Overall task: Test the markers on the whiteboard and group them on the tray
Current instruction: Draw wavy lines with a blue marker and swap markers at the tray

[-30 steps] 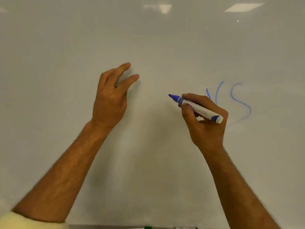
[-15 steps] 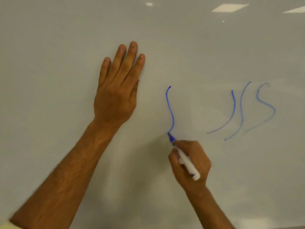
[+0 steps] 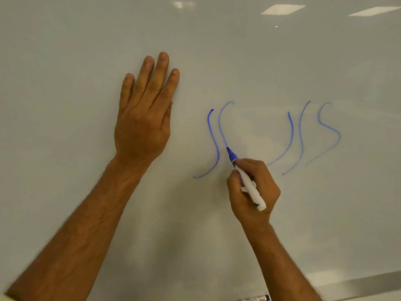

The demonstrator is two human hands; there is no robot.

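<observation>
step: testing blue marker on whiteboard | right hand pinched the barrel, tip touched board mid-stroke at 12 o'clock of knuckles | left hand lay flat, fingers together, at 10 o'clock of tip | advice: steady light pressure (check ink density) | tray not in view

Left hand flat on whiteboard; right hand grips blue marker, tip on blue stroke.
</observation>
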